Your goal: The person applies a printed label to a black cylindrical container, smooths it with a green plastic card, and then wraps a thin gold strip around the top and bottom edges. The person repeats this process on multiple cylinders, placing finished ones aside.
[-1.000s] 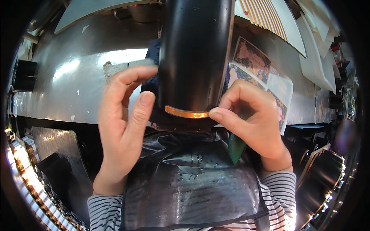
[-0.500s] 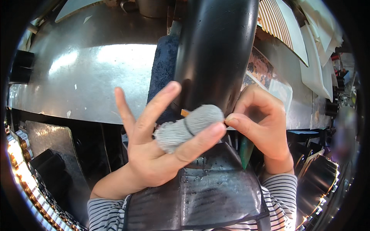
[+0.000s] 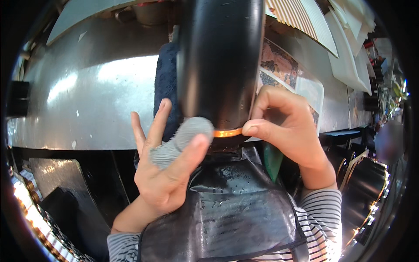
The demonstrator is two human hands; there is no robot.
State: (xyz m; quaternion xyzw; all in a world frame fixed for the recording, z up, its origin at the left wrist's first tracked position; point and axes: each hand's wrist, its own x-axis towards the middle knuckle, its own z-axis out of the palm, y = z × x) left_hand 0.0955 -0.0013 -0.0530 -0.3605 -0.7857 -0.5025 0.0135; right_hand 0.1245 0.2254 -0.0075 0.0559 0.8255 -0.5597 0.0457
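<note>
A grey, tied bundle of yarn-like strands lies between the thumb and palm of my left hand, two fingers of which stretch out spread. Beside it, a thin, shiny orange strip runs across the near end of a large black rounded form. My right hand pinches the strip's right end between thumb and forefinger, its other fingers curled. The strip's left end is hidden behind the grey bundle.
A dark blue towel lies left of the black form on a metal worktop. Patterned sheets and a ribbed white panel are at right. Below my right hand hangs a green pointed piece. A wet black apron covers my lap.
My left hand with the grey bundle has moved left, uncovering the orange strip across the black form. My right hand has shifted slightly left, keeping its pinch. The whole view has shifted.
</note>
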